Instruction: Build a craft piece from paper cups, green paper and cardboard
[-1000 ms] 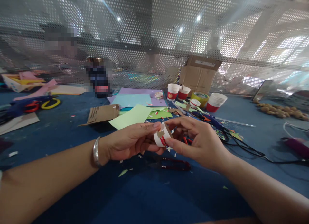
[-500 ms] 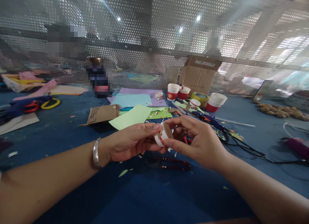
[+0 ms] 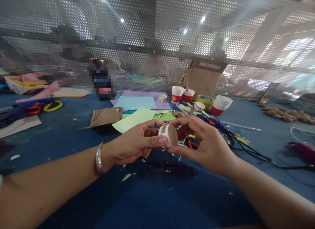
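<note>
Between my hands is a short round piece, white on its side with a brown disc face, which looks like a cut-down paper cup [image 3: 173,136]. My left hand [image 3: 139,140] grips its left side, the thumb pressed on the white wall. On the other side, my right hand [image 3: 200,142] pinches the rim between thumb and fingers. Below them on the blue table lie dark red thread snips [image 3: 179,169]. Behind my hands rest a light green sheet [image 3: 137,119] and a piece of corrugated cardboard [image 3: 106,117].
Paper cups [image 3: 177,94], a roll of yellow tape [image 3: 205,101] and a cardboard box [image 3: 205,78] stand at the back. A blue glue gun [image 3: 216,123] with a black cable lies to the right. Yellow-handled scissors [image 3: 52,106] are at left. A perforated metal screen [image 3: 137,35] rises behind.
The cup piece has turned in my fingers, so its brown disc face shows more and the red mark less. My left thumb has shifted lower on its wall.
</note>
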`<state>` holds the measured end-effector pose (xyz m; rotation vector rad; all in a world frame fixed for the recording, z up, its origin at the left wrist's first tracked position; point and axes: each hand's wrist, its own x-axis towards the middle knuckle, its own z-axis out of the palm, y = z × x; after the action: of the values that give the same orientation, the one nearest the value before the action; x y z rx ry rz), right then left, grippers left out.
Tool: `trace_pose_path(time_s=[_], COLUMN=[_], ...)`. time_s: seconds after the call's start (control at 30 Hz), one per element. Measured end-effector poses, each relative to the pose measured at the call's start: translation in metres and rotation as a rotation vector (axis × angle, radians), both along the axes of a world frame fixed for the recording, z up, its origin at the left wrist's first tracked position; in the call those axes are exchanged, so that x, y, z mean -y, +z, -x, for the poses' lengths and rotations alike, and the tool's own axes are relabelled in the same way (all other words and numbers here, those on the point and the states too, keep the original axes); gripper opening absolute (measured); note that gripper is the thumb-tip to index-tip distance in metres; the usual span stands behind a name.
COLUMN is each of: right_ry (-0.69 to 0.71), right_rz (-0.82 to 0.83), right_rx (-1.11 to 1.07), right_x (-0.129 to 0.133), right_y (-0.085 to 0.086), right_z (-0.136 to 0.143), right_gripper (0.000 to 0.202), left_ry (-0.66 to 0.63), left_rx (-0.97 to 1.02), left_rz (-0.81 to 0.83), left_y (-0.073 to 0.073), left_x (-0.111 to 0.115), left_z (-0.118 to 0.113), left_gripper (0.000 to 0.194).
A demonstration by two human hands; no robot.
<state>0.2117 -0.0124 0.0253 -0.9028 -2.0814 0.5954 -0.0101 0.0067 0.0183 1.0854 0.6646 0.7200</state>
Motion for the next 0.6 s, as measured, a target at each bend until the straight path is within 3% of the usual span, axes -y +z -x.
trace_pose_path(time_s=[0.3,0.6], right_ry=[-0.009,0.010], right_rz=[-0.195,-0.347], right_rx=[0.120,0.161], right_x=[-0.0005,0.0021], right_y=[0.0002,0.0001], right_z=[-0.0010,-0.0011], right_gripper=[0.049,0.048], left_ry=[0.080,0.081], left_rx=[-0.140,-0.079], left_rz=[-0.297,-0.448], left_y=[0.0001,-0.0013], left_x=[0.0022,0.0030], left_z=[-0.0009,-0.0008], left_gripper=[0.047,0.048])
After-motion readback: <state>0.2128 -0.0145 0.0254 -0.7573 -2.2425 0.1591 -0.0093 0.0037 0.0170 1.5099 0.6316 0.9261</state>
